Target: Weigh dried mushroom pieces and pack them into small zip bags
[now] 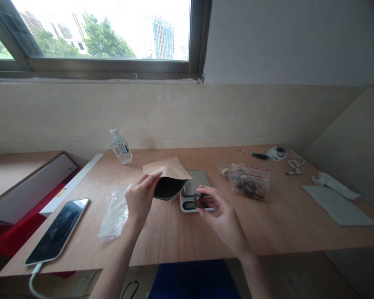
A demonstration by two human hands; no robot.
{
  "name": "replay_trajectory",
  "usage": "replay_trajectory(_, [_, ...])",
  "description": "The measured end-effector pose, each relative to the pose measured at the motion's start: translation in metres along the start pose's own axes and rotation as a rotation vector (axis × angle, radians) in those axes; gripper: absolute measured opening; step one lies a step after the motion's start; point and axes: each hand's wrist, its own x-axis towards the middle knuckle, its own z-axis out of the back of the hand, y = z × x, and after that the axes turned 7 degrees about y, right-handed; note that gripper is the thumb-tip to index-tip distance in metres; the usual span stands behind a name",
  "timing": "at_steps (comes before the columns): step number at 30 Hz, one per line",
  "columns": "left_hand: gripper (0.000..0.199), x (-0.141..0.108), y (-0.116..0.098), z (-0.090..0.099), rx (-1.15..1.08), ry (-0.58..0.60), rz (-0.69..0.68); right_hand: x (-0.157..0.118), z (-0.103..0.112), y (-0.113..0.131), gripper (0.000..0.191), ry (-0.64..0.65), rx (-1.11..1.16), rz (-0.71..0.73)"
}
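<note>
My left hand (pixel 141 197) grips the edge of a brown paper pouch (pixel 166 167), which is tilted with its dark-lined mouth gaping toward me. In the fingers of my right hand (pixel 220 209) is a small dark brown, wrinkled piece (pixel 200 200), held just right of the pouch; its exact kind does not show. Behind and below both is a white kitchen scale (pixel 199 178) with a grey plate, partly covered by the pouch and my right hand. To the right lie clear zip bags (pixel 251 187) with red seal lines, one holding dark dried pieces.
A smartphone (pixel 59 230) on a cable and a crumpled clear plastic bag (pixel 115 214) lie to the left. A water bottle (pixel 121 146) stands at the back. A green-handled screwdriver (pixel 259 155), a white dome camera (pixel 278 153) and a grey sheet (pixel 338 205) lie to the right.
</note>
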Motion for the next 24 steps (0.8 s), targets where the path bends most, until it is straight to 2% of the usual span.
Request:
replay_trajectory(2, [0.017,0.004,0.002,0.001,0.008,-0.019,0.026,0.012,0.012,-0.017,0.035,-0.055,-0.078,-0.006])
replay_trajectory(4, [0.016,0.006,0.004,0.002,0.012,-0.03,0.035,0.031,0.017,-0.035,0.034,-0.049,-0.159,-0.009])
replay_trajectory(8, [0.017,0.007,0.005,0.003,0.034,-0.057,0.013,0.071,0.014,-0.061,0.035,0.068,-0.394,0.014])
replay_trajectory(11, [0.018,0.006,0.008,0.005,0.027,-0.057,-0.002,0.089,0.009,-0.075,0.036,0.127,-0.581,0.028])
replay_trajectory(14, [0.018,0.005,0.011,0.005,0.0,-0.051,-0.003,0.093,0.008,-0.09,0.037,0.11,-0.672,0.072])
replay_trajectory(18, [0.018,0.004,0.015,0.004,-0.011,-0.051,-0.01,0.086,0.01,-0.103,0.028,0.075,-0.655,0.142])
replay_trajectory(24, [0.019,0.001,0.018,0.003,-0.014,-0.044,-0.015,0.076,0.011,-0.105,0.024,0.097,-0.565,0.095])
